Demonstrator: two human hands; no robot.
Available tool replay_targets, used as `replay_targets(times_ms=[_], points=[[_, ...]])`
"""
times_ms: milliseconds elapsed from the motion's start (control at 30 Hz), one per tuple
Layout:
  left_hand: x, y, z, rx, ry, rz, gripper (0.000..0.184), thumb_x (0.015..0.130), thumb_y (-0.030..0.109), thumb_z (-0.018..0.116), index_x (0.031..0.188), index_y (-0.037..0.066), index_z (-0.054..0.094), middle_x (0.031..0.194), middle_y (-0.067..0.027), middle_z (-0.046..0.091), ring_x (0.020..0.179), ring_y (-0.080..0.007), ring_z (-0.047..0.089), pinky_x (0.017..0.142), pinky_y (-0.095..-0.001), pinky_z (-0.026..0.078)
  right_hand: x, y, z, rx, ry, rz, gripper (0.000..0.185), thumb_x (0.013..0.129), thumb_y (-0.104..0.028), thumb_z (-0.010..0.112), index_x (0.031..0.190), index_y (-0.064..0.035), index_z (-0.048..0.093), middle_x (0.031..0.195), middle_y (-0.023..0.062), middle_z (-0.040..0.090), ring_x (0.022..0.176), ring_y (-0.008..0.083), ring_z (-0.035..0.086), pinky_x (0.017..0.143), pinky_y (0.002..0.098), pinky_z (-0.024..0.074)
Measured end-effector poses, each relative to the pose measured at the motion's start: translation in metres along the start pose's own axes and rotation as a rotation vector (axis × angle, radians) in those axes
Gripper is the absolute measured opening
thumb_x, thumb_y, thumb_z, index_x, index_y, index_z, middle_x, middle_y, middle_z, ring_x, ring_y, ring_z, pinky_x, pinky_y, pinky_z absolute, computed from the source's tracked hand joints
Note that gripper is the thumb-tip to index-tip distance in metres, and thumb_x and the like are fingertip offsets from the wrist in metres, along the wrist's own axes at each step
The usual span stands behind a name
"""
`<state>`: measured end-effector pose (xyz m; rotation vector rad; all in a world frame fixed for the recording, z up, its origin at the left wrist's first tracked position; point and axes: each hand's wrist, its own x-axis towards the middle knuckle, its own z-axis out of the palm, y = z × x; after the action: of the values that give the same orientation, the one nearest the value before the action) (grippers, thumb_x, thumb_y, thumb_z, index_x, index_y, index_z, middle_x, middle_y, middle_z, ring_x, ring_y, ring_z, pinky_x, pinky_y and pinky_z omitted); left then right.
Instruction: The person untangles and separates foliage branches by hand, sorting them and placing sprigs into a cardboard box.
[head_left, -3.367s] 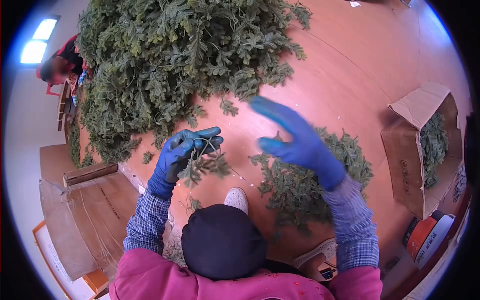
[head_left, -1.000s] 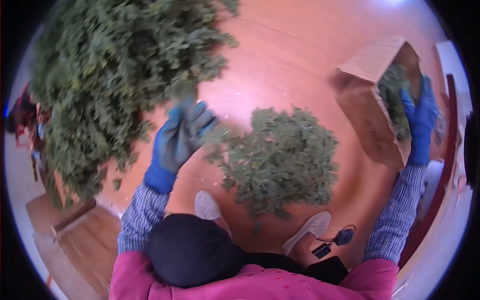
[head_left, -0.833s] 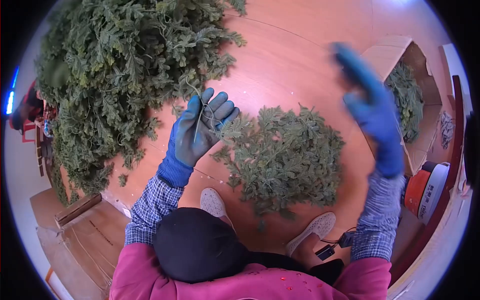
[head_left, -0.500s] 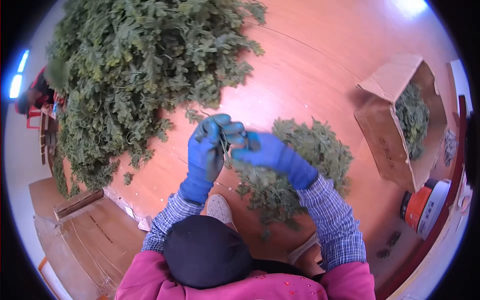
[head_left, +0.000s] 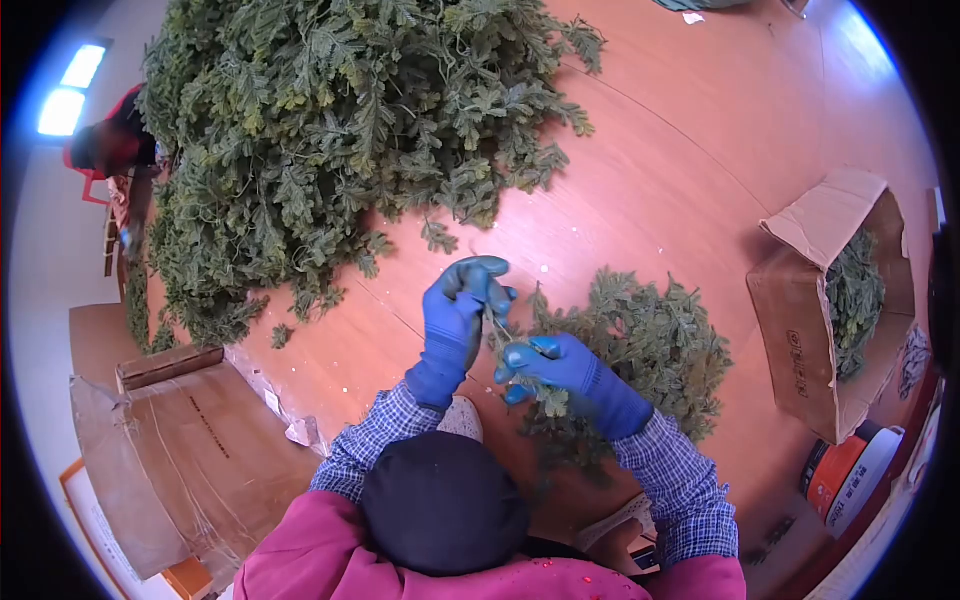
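Observation:
My left hand, in a blue glove with a teal coated palm, pinches the stem of a green artificial sprig. Its fingers are curled together at the top of the stem. Lower and to the right, my right hand, gloved alike, closes around the same sprig, whose leafy end sticks out below the fingers. Just behind my right hand lies a small pile of similar sprigs. A far larger heap of greenery covers the upper left of the reddish table.
An open cardboard box with greenery inside stands at the right, above an orange and white bucket. Another cardboard box is at the lower left. Beyond the heap, a person in dark and red clothing bends forward.
The view has shifted, so the piles sit further right and lower. My right hand has moved lower along the sprig, and its leafy end now shows below the fingers.

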<state>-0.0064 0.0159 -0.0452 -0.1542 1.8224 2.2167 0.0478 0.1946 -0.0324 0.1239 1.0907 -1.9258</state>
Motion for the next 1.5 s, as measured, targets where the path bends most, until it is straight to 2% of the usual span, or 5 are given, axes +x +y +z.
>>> replay_targets(times_ms=[167, 367, 500, 1000, 1500], points=[[0.004, 0.005, -0.134, -0.061, 0.468, 0.095, 0.024, 0.098, 0.019, 0.050, 0.108, -0.003, 0.056, 0.072, -0.0043, 0.058, 0.060, -0.0134, 0.055, 0.070, -0.0322, 0.053, -0.090, -0.038, 0.010, -0.961, 0.351, -0.397, 0.023, 0.083, -0.030, 0.068, 0.085, -0.0073, 0.069, 0.073, 0.0091, 0.067, 0.063, 0.0228, 0.065, 0.058, 0.0335, 0.0505], [-0.224, -0.011, -0.217, 0.513, 0.074, -0.477, 0.034, 0.088, 0.016, 0.066, 0.116, -0.003, 0.062, 0.101, -0.0079, 0.068, 0.080, -0.0162, 0.064, 0.078, -0.0307, 0.052, -0.142, -0.034, -0.045, -1.722, 0.364, 0.314, 0.045, 0.077, -0.032, 0.070, 0.113, -0.0074, 0.061, 0.092, 0.0100, 0.065, 0.088, 0.0300, 0.061, 0.082, 0.0403, 0.0456], [-0.440, -0.086, -0.377, 1.482, -0.690, -0.833, 0.026, 0.082, 0.027, 0.069, 0.093, 0.004, 0.072, 0.084, -0.0120, 0.071, 0.080, -0.0214, 0.068, 0.074, -0.0346, 0.051, -0.147, -0.038, -0.049, -1.639, 0.441, -0.151, 0.050, 0.077, -0.030, 0.068, 0.120, -0.0068, 0.055, 0.103, 0.0112, 0.063, 0.092, 0.0309, 0.059, 0.086, 0.0429, 0.0420], [0.161, -0.012, -0.076, 1.562, 0.300, 0.354, 0.045, 0.080, 0.043, 0.066, 0.117, 0.017, 0.063, 0.096, -0.0092, 0.067, 0.081, -0.0273, 0.064, 0.074, -0.0369, 0.049, -0.032, -0.027, 0.011, -1.715, 0.110, -0.361, 0.042, 0.084, -0.032, 0.060, 0.118, -0.0071, 0.054, 0.109, 0.0114, 0.058, 0.097, 0.0255, 0.058, 0.092, 0.0410, 0.0405], [0.006, -0.001, -0.161, -0.456, -0.128, -0.180, 0.036, 0.086, 0.023, 0.061, 0.114, 0.002, 0.056, 0.125, -0.0205, 0.054, 0.120, -0.0409, 0.052, 0.107, -0.0528, 0.038, 0.037, -0.066, -0.023, -0.124, 0.152, -0.802, 0.057, 0.089, -0.025, 0.063, 0.139, -0.0065, 0.043, 0.138, 0.0145, 0.050, 0.119, 0.0244, 0.055, 0.102, 0.0353, 0.0421]])
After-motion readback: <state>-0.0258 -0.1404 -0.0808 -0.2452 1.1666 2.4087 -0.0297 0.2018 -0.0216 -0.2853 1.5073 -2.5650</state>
